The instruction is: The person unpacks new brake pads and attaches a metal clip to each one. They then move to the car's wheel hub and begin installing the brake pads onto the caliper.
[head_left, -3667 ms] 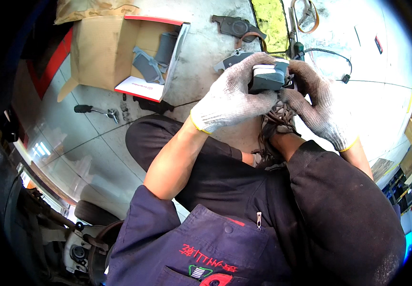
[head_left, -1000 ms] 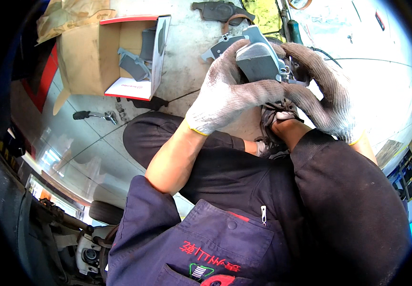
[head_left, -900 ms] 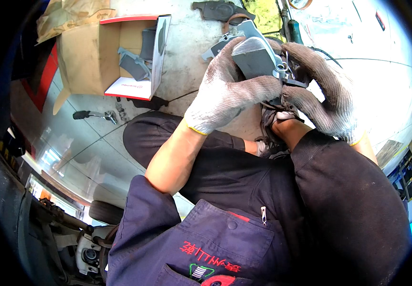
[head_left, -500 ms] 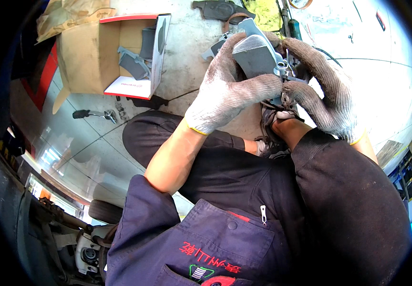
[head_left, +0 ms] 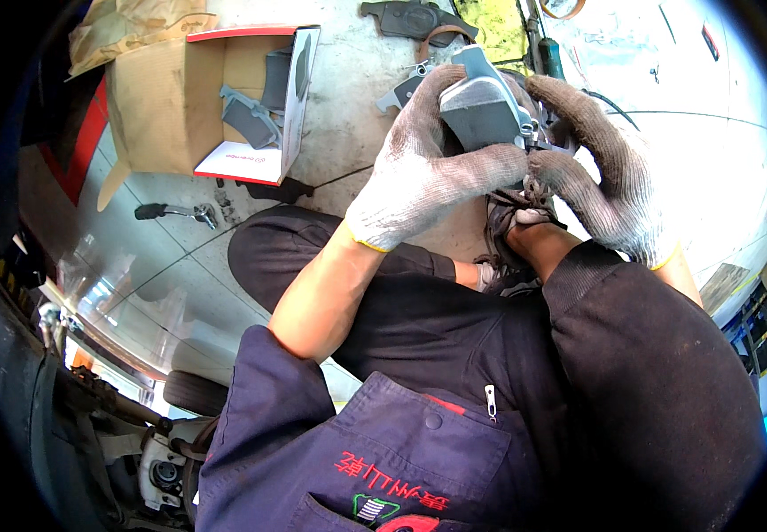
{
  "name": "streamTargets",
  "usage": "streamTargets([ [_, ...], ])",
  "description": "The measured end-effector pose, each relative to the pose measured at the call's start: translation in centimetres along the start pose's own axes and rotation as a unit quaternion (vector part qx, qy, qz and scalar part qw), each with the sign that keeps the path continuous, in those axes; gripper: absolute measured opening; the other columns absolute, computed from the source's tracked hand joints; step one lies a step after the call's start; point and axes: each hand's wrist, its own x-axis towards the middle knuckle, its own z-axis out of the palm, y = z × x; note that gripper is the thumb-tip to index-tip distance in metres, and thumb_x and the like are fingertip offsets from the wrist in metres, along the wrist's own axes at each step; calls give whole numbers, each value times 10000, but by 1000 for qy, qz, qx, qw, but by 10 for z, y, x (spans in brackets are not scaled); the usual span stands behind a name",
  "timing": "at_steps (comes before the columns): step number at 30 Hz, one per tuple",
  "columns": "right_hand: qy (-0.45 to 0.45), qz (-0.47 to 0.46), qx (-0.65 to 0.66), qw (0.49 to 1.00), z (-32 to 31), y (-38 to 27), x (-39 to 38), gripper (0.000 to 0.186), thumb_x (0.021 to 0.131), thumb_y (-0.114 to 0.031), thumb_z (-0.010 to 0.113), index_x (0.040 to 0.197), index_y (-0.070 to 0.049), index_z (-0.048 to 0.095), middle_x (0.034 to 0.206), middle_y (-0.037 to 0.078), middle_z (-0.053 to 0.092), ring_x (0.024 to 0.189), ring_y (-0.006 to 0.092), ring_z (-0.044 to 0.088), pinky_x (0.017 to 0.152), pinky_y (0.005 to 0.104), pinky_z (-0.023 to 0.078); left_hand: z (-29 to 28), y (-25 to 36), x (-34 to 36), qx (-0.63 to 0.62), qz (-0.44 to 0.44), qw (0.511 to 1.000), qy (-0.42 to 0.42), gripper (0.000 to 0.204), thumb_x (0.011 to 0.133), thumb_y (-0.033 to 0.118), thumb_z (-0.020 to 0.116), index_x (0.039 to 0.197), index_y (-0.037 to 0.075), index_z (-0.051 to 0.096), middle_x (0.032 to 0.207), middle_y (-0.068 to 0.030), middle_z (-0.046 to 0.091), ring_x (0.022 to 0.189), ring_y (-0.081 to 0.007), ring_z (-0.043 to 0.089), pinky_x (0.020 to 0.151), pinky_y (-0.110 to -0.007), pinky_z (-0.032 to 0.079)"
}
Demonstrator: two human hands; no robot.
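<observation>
My gloved left hand (head_left: 414, 173) wraps around the left side of a grey brake pad (head_left: 481, 115), its thumb stretched along the lower edge. My gloved right hand (head_left: 596, 173) grips the pad's right end near a small metal fitting (head_left: 532, 133), fingers curled; its fingertips are partly hidden. Another pad-like part (head_left: 401, 93) lies just behind my left hand, and a darker pad (head_left: 410, 19) sits farther back. An open cardboard box (head_left: 148, 115) with grey pads (head_left: 250, 120) inside stands at the left, and a ratchet (head_left: 180, 213) lies below it.
I sit cross-legged on a tiled floor (head_left: 180, 284). At the back are a yellow mat (head_left: 494, 22), a green-handled tool (head_left: 550, 58) and a black cable. A crumpled paper bag (head_left: 126, 27) is beyond the box; a tyre (head_left: 193, 390) and vehicle parts (head_left: 162, 465) are at lower left.
Since the oldest frame, both hands have turned the held pad so its broad dark face shows. Over the last second it has shifted only slightly, still held in both hands.
</observation>
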Motion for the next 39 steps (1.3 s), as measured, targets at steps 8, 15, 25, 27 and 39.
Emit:
streamTargets([
  [8, -24, 27, 50, 998, 1, 1, -3, 586, 874, -242, 717, 1379, -48, 494, 1227, 183, 626, 1071, 269, 649, 901, 344, 511, 0, 5, -1, 3, -5, 1000, -13, 627, 762, 61, 804, 1285, 11, 462, 1108, -87, 642, 1026, -152, 620, 905, -320, 524],
  [15, -17, 21, 55, 998, 4, 4, -3, 583, 878, -243, 715, 1377, -40, 492, 1220, 179, 626, 1067, 253, 646, 901, 347, 512, 2, 6, -2, -24, -26, 999, 1, 595, 772, 48, 786, 1276, 7, 471, 1094, -86, 638, 1016, -146, 619, 891, -313, 526],
  [25, -18, 29, 21, 999, 2, 1, -2, 554, 885, -252, 704, 1365, -53, 508, 1143, 176, 660, 995, 257, 675, 849, 350, 534, -2, -1, 0, -68, -23, 997, 2, 473, 850, 89, 692, 1266, 3, 485, 1134, -79, 610, 1028, -142, 594, 908, -302, 498],
  [27, -25, 50, 30, 998, 0, -2, 0, 557, 884, -257, 704, 1365, -54, 510, 1138, 178, 664, 988, 258, 679, 845, 352, 536, -3, 0, 2, -75, -25, 997, -15, 475, 850, 85, 675, 1274, 0, 477, 1149, -80, 604, 1045, -149, 585, 915, -305, 492],
  [39, -55, 32, 36, 997, -3, -4, 3, 564, 879, -232, 707, 1374, -65, 493, 1160, 179, 655, 1012, 272, 677, 861, 352, 534, -3, -2, 0, -135, -8, 991, -18, 520, 795, 19, 638, 1289, 11, 475, 1180, -87, 601, 1071, -167, 579, 930, -310, 482],
])
